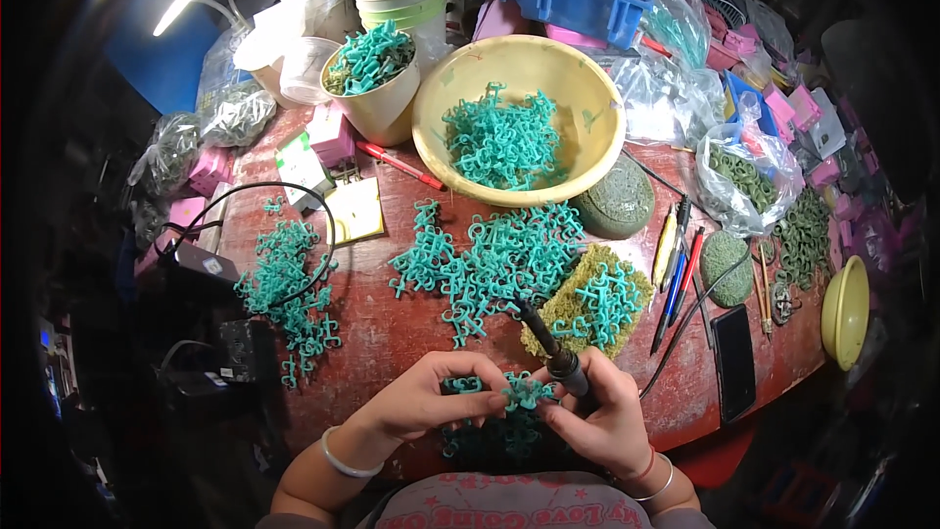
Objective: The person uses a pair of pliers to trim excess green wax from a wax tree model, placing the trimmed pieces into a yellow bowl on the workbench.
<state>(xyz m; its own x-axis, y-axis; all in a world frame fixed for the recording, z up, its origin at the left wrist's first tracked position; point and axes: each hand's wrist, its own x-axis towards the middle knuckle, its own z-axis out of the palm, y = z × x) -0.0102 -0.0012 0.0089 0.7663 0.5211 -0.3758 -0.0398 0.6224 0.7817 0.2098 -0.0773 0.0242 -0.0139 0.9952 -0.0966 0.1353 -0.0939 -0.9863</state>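
Close to my body, my left hand (446, 397) and my right hand (602, 421) meet over a small cluster of teal hooked pieces (526, 392). The left thumb and fingertips pinch the cluster from one side; the right fingertips are at its other side. A black pen-shaped tool (560, 358) rests in my right hand, slanting up and to the left; its lower end is hidden by the fingers. More teal pieces lie below the hands, in shadow. Just beyond my right hand, a yellow-green rough pad (563, 309) carries several teal pieces.
Teal piles (514, 260) spread across the red table (382, 333), with another pile (284, 284) at the left. A yellow basin (597, 152) of teal pieces stands behind. Pens (678, 264), a black phone (732, 362) and a round green stone-like block (617, 198) lie right. A black cable (676, 358) crosses there.
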